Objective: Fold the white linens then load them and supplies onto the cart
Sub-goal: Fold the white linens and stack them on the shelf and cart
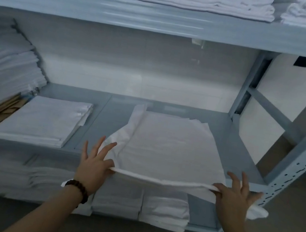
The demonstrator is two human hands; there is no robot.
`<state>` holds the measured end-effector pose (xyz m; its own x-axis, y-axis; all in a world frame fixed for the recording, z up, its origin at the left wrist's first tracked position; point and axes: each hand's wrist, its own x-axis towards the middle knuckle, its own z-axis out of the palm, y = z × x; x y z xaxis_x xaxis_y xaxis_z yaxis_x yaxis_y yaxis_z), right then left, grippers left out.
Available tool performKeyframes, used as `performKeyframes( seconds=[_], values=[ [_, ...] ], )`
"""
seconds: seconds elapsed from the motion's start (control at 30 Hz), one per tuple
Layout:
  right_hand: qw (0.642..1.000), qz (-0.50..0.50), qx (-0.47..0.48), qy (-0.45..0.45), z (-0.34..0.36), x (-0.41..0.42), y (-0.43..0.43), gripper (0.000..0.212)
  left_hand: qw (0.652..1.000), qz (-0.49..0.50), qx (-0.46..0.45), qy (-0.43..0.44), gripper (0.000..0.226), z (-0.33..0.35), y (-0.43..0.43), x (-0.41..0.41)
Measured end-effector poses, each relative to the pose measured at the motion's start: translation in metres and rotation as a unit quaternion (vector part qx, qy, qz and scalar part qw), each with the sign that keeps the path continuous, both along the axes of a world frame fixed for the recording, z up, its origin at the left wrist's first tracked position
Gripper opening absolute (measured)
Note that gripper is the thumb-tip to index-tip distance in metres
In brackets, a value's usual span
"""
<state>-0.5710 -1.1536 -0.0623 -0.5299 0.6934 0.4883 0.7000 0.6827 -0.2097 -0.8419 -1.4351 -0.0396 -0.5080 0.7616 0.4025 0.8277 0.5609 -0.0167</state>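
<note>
Nearby, left of the white linen point(169, 148), a folded stack point(42, 119), same shelf point(101, 112).

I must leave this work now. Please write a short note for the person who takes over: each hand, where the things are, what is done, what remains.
Left hand: pinches the near edge of the white linen at its left corner, other fingers spread.
Right hand: pinches the same edge at the right corner.
The linen lies flat on the middle shelf.
Done: a folded pile lies left of it on that shelf.
Left: finish folding this piece, then load linens and supplies; no cart is in view.
</note>
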Motion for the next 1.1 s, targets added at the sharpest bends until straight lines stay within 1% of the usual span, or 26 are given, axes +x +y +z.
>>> performKeyframes(
  seconds=[0.1,0.13,0.2,0.27,0.3,0.33,0.4,0.43,0.47,0.5,0.57,0.63,0.73,0.83,0.9,0.93,0.97,1.03,1.07,1.1],
  values=[
    [0.998,0.002,-0.039,-0.043,-0.010,-0.004,0.008,0.021,0.996,0.026,-0.073,-0.048,0.025,-0.017,0.004,-0.004],
    [0.997,0.006,-0.047,-0.054,-0.012,-0.007,0.011,0.021,0.992,0.038,-0.096,-0.067,0.018,-0.023,0.006,-0.007],
    [0.996,0.016,-0.057,-0.070,-0.017,-0.015,0.020,0.018,0.987,0.043,-0.137,-0.068,0.002,-0.039,0.013,-0.017],
    [0.994,0.019,-0.064,-0.092,-0.022,-0.026,0.029,0.016,0.982,0.038,-0.162,-0.085,0.013,-0.056,0.021,-0.031],
    [0.992,0.018,-0.067,-0.101,-0.026,-0.031,0.034,0.015,0.981,0.033,-0.165,-0.100,0.023,-0.062,0.026,-0.037],
    [0.992,0.017,-0.065,-0.108,-0.031,-0.036,0.039,0.015,0.979,0.026,-0.167,-0.114,0.040,-0.065,0.033,-0.042],
    [0.991,0.015,-0.059,-0.118,-0.042,-0.046,0.050,0.016,0.982,0.012,-0.154,-0.111,0.080,-0.072,0.053,-0.051],
    [0.991,0.016,-0.055,-0.120,-0.047,-0.051,0.054,0.017,0.984,0.007,-0.146,-0.105,0.094,-0.075,0.067,-0.055],
    [0.992,0.018,-0.043,-0.119,-0.054,-0.055,0.059,0.020,0.984,0.002,-0.147,-0.101,0.102,-0.079,0.082,-0.058],
    [0.992,0.021,-0.034,-0.120,-0.059,-0.059,0.061,0.023,0.982,-0.005,-0.160,-0.099,0.103,-0.083,0.100,-0.061],
    [0.991,0.036,-0.013,-0.128,-0.070,-0.066,0.064,0.029,0.974,-0.018,-0.198,-0.109,0.095,-0.094,0.138,-0.065],
    [0.989,0.054,-0.003,-0.136,-0.078,-0.073,0.067,0.034,0.963,-0.028,-0.229,-0.142,0.088,-0.110,0.175,-0.066],
    [0.986,0.082,-0.015,-0.147,-0.086,-0.083,0.076,0.038,0.943,-0.015,-0.268,-0.195,0.084,-0.133,0.218,-0.072],
    [0.974,0.133,-0.048,-0.176,-0.092,-0.091,0.084,0.035,0.927,0.023,-0.279,-0.250,0.081,-0.153,0.238,-0.081],
    [0.954,0.174,-0.092,-0.228,-0.094,-0.096,0.090,0.024,0.930,0.027,-0.262,-0.256,0.081,-0.164,0.239,-0.083],
    [0.935,0.203,-0.121,-0.264,-0.097,-0.099,0.094,0.021,0.933,0.026,-0.254,-0.255,0.081,-0.168,0.239,-0.083],
    [0.909,0.232,-0.150,-0.312,-0.100,-0.102,0.099,0.028,0.934,0.024,-0.249,-0.254,0.080,-0.170,0.239,-0.084],
    [0.836,0.267,-0.231,-0.420,-0.103,-0.108,0.103,0.061,0.936,0.022,-0.245,-0.252,0.080,-0.172,0.238,-0.085],
    [0.810,0.278,-0.262,-0.444,-0.103,-0.112,0.103,0.078,0.936,0.021,-0.245,-0.250,0.080,-0.173,0.238,-0.085],
    [0.803,0.286,-0.282,-0.441,-0.102,-0.116,0.102,0.091,0.937,0.020,-0.244,-0.250,0.080,-0.173,0.239,-0.086]
  ],
)
